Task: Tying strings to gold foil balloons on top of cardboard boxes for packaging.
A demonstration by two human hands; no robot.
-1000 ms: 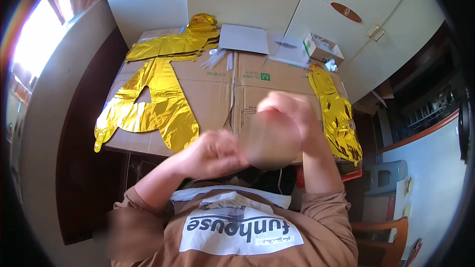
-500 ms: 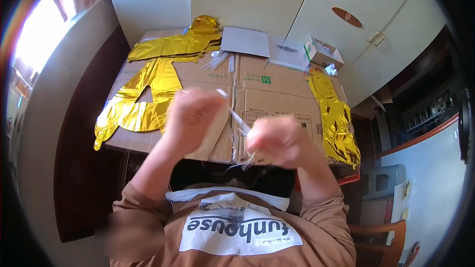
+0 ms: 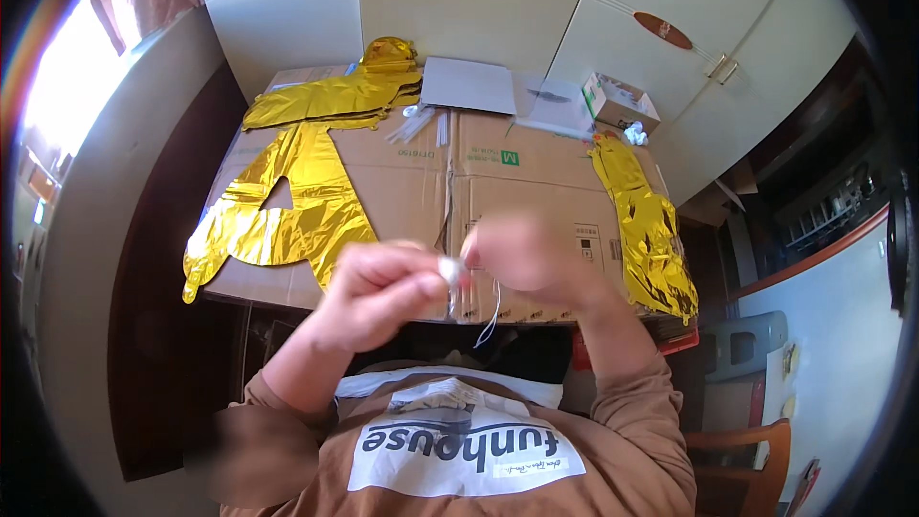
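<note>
Above the front edge of the cardboard, my two hands are close together. My left hand (image 3: 378,292) is closed in a pinch on a small clear-and-white plastic strip (image 3: 452,273), whose end shows past the thumb. Right beside it, my right hand (image 3: 522,254) is curled and blurred by motion, its fingertips close to the strip. A thin pale string (image 3: 495,316) hangs in a loop beneath the right hand; its upper end is hidden by that hand.
Flattened cardboard (image 3: 407,182) covers the table. A gold foil letter balloon (image 3: 316,196) lies left, another gold foil piece (image 3: 316,101) behind it, and a crumpled one (image 3: 637,220) right. At the back are clear strips (image 3: 412,126), a grey-white sheet (image 3: 469,86) and a small box (image 3: 622,101).
My left hand has come down and my right hand has moved up and left, so they now nearly meet. The strip stretched between them earlier is now mostly hidden.
</note>
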